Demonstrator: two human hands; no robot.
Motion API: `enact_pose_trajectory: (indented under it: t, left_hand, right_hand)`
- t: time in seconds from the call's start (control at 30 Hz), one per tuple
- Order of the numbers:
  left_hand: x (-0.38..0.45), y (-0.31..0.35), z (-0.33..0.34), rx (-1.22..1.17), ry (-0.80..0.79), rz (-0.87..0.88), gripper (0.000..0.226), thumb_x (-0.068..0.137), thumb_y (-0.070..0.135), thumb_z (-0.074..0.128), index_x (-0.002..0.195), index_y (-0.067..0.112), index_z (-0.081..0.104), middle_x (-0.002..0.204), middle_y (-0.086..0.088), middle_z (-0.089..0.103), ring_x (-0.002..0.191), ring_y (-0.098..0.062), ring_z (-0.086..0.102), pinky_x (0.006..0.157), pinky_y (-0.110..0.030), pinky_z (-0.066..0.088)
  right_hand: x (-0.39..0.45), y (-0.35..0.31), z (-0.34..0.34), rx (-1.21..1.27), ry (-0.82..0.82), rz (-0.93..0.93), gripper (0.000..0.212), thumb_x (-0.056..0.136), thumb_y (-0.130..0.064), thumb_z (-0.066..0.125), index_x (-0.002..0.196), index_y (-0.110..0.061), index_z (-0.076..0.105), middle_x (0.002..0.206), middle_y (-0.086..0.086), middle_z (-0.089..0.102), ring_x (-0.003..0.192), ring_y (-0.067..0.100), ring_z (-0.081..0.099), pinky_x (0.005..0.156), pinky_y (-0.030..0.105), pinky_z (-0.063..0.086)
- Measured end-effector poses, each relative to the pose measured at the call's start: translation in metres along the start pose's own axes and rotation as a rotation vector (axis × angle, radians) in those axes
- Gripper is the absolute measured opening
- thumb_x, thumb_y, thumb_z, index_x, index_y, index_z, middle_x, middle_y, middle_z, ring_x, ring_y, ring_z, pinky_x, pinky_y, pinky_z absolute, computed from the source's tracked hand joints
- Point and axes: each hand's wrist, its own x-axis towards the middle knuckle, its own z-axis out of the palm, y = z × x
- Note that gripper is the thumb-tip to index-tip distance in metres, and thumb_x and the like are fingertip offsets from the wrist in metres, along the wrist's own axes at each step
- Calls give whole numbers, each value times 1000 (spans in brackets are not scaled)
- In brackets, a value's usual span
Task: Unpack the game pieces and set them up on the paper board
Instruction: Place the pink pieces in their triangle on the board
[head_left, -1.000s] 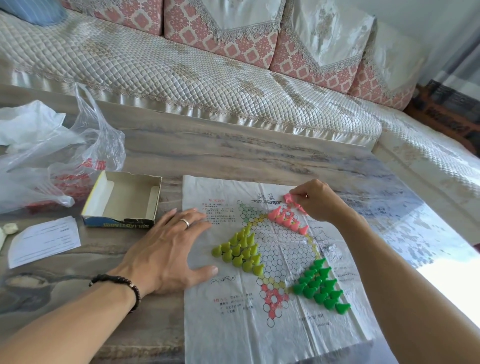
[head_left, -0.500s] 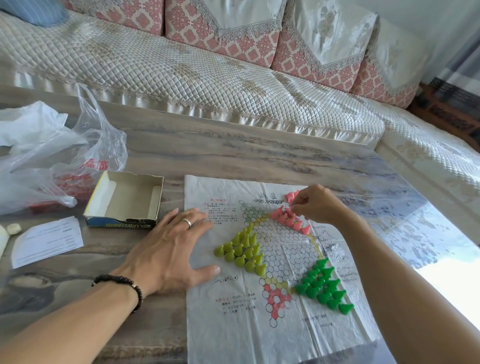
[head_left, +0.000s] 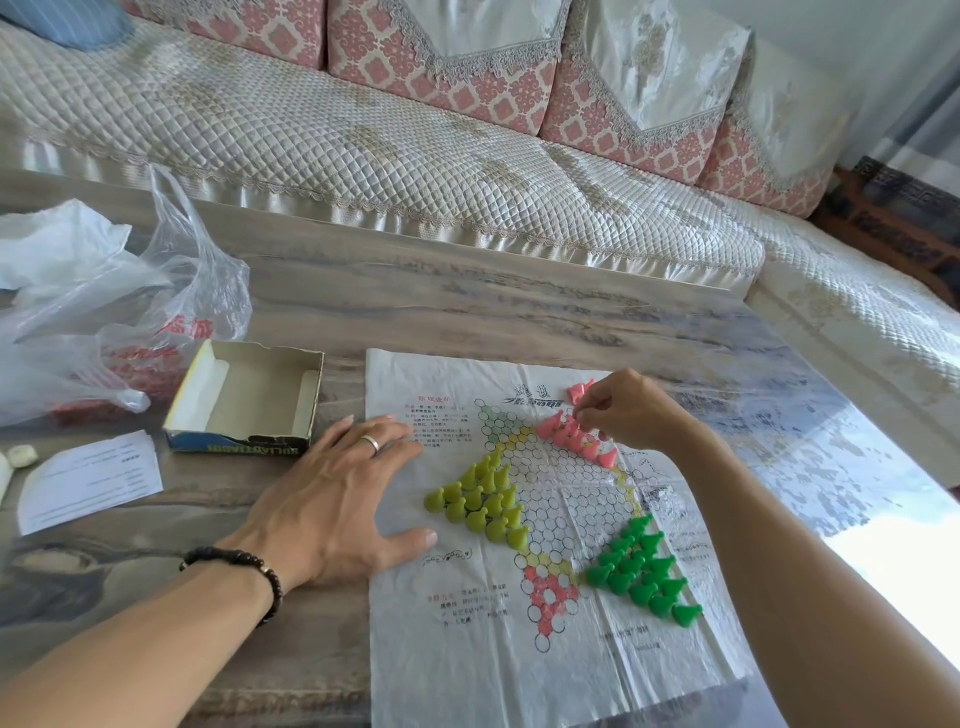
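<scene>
Right hand (head_left: 626, 410) pinching pink pieces (head_left: 574, 439), crinkled paper board (head_left: 519, 675)

A quilted sofa (head_left: 363, 156) runs along the far side of the table (head_left: 467, 306), pink-patterned cushions (head_left: 441, 67) lined up against its back and a blue pillow (head_left: 67, 21) tucked at the left end. On the table's left, a crumpled plastic bag (head_left: 119, 322) with red print slumps. A white slip (head_left: 88, 480) lies near the edge, a small pale block (head_left: 23, 456) just beside it.
</scene>
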Motion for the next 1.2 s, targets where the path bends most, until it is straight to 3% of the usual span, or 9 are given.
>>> enact_pose_trajectory:
  t: [0.3,0.47,0.7,0.87,0.93,1.07,1.2]
  left_hand:
    - [0,0,0,0,-3,-1,92,70,82,36,147,31,27,155,13,18,143,-2,7,117,-26,-6]
    - [0,0,-1,-20,5,3,92,70,80,40,146,29,30,155,11,21,143,-4,10,117,-28,-5]
    - [0,0,1,-16,1,1,92,70,80,40,146,29,29,155,11,20,144,-5,9,118,-29,-4]
    - [0,0,1,-16,8,-2,90,70,79,42,145,30,29,154,12,21,143,-4,10,118,-28,-3]
    - [0,0,1,-18,9,-1,90,71,79,42,145,30,29,155,12,20,143,-4,10,118,-29,-3]
    - [0,-1,2,-26,9,-5,91,70,80,41,145,30,30,155,11,20,143,-4,10,118,-30,-2]
    - [0,-1,2,-3,4,-3,91,70,82,38,145,32,27,155,12,19,143,-3,7,118,-29,-3]
  right_hand:
    - [-1,2,-3,69,57,2,17,88,-7,60,78,-2,71,69,-1,68,60,17,60,62,37,56]
    - [9,8,-7,82,244,43,17,88,-1,56,87,-8,71,78,5,70,62,13,64,53,19,49]
    - [29,-1,8,-66,238,64,6,87,-13,66,83,-11,70,75,2,70,61,13,66,58,25,55]
    - [38,2,16,-151,238,61,9,82,-4,68,77,-11,68,75,4,70,58,10,62,48,15,43]
    - [38,2,15,-157,221,47,7,83,-4,66,88,-10,67,83,6,70,60,11,63,49,16,46]
    - [29,0,11,-47,256,13,34,90,-8,59,123,-10,58,99,9,70,64,10,64,66,28,56]
    - [20,5,6,5,285,-16,30,91,-2,51,115,-10,65,109,8,67,70,8,62,57,16,47]
